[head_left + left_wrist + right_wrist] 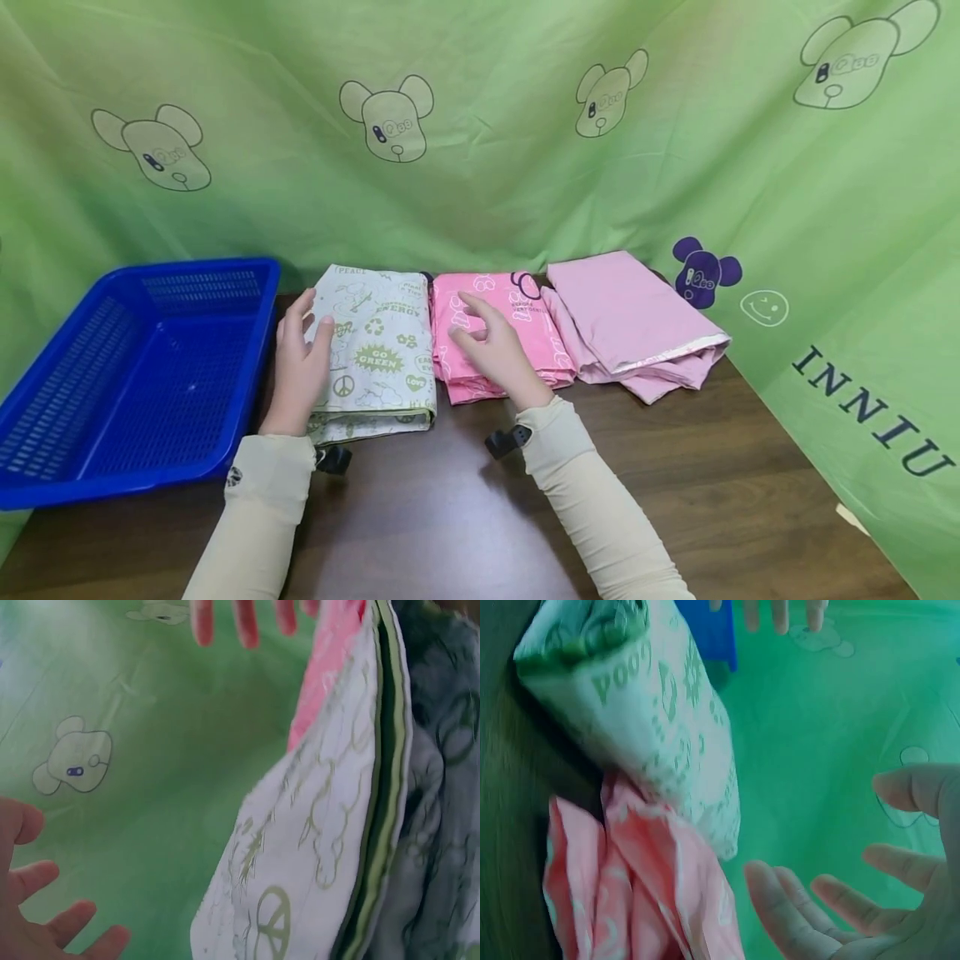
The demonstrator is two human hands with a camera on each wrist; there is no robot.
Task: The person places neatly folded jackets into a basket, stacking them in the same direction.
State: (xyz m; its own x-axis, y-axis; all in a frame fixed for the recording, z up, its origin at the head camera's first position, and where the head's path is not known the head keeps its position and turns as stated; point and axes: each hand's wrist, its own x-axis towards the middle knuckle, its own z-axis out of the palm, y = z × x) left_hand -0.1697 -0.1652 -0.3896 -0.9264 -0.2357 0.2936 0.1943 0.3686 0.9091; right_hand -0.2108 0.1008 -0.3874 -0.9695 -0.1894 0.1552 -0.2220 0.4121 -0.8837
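Nearest were two cream sleeves (258,517) over the brown table (420,533), with the blue basket (172,375) standing at the left. Past the cuffs, the left hand (298,362) and the right hand (493,343) hung in the air holding nothing, fingers loosely spread and thumbs well apart from them. The left was just beside the white cloth (382,342), the right near the pink cloth (487,312). Both lay folded side by side on the table, with the pale cloth (622,308) rumpled under its top fold at the right. Behind hung the green curtain (487,192). Any hold on the white cloth, I judged, would want a palm at each side and fingertips beneath the bottom layer, since its loose front edge looked apt to fan out. The left hand hid some of that cloth's edge; the basket's left end and both sleeves were cut off, and I couldn't tell how far the white and pink cloths touched.
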